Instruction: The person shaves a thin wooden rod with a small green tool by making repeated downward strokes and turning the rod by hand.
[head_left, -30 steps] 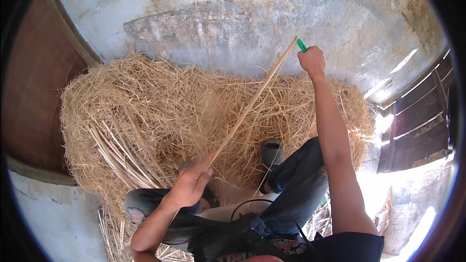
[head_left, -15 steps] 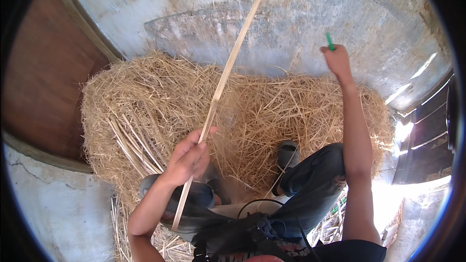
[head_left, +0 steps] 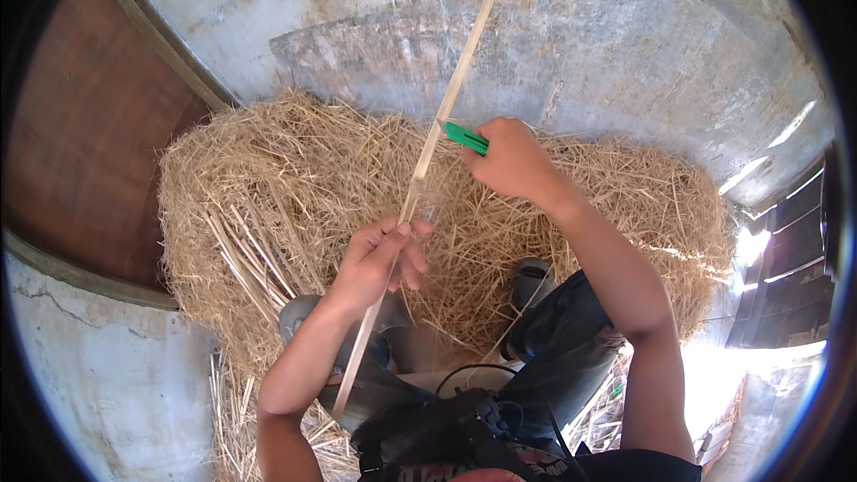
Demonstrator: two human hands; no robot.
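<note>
A long, thin, pale strip that looks like split bamboo or wood [head_left: 463, 62] slants up and away in front of me. My left hand [head_left: 379, 259] pinches it below its middle, thumb on top and the other fingers partly spread. The strip's lower end rests by my left thigh. In my right hand [head_left: 513, 161] is a green utility knife [head_left: 466, 137], fingers wrapped round it. Its tip meets or nearly meets the strip's right edge, above my left hand; whether the blade touches cannot be made out.
A deep heap of straw [head_left: 268, 161] lies before me, with several pale sticks [head_left: 245, 254] on its left. Behind it stands a stained wall [head_left: 616, 45]. A brown panel [head_left: 89, 143] is at left, dark slats [head_left: 786, 259] at right. My legs flank the near straw.
My right hand has swung down and left with the green knife, from far right to beside the strip. My left hand and the strip have shifted slightly right.
</note>
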